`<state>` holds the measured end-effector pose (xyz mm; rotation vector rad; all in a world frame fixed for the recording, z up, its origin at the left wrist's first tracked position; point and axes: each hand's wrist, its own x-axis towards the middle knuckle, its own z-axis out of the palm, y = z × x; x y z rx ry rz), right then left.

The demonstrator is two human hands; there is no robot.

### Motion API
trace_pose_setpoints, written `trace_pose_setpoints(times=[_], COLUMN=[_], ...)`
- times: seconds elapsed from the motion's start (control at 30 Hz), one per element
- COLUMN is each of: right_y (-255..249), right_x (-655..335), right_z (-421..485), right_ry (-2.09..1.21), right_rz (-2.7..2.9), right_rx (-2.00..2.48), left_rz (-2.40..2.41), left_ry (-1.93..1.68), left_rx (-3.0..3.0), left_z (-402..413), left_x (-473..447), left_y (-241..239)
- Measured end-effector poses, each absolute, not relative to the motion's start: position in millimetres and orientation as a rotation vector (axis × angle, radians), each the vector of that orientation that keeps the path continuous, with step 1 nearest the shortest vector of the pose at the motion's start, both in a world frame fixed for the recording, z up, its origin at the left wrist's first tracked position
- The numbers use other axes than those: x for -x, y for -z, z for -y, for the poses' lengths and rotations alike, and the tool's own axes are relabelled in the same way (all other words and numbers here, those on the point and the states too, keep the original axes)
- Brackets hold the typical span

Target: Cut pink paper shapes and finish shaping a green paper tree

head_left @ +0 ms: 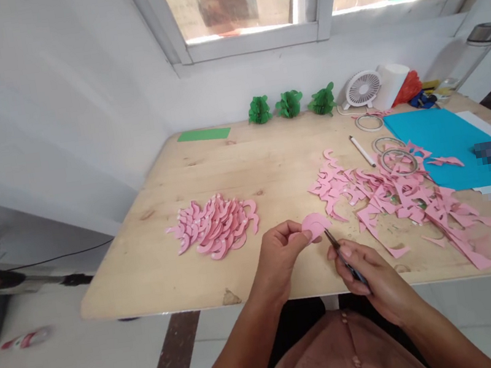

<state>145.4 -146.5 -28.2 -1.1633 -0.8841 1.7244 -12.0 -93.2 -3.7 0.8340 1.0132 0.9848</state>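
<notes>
My left hand (284, 249) pinches a round pink paper piece (314, 224) by its left edge, just above the front of the table. In my right hand (365, 264) is a pair of dark scissors (348, 261), their tips touching the right edge of the pink paper. Whether the blades are apart is too small to tell. To the left lies a heap of curved pink paper cut-outs (217, 226). Pink paper scraps (387, 192) spread over the table on the right, close beyond my right hand.
Three green folded-paper shapes (290, 104) stand along the back of the wooden table (148, 274), near a small white fan (363, 89). A green paper strip (203, 135) lies at back left. Tape rolls (399, 161), a white pen (362, 151) and blue sheets (448, 139) are at right.
</notes>
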Motion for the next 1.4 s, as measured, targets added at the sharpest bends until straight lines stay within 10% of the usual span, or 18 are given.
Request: trace_pose_setpoints(times=[1.4], right_y=[25], right_x=[-144], right_z=[146], right_ry=[-1.761], right_rz=[0.715], right_rx=[1.051], left_rz=[-0.970], left_ry=[-0.911], left_rx=[-0.798], left_z=[91], left_x=[2], left_y=[-2])
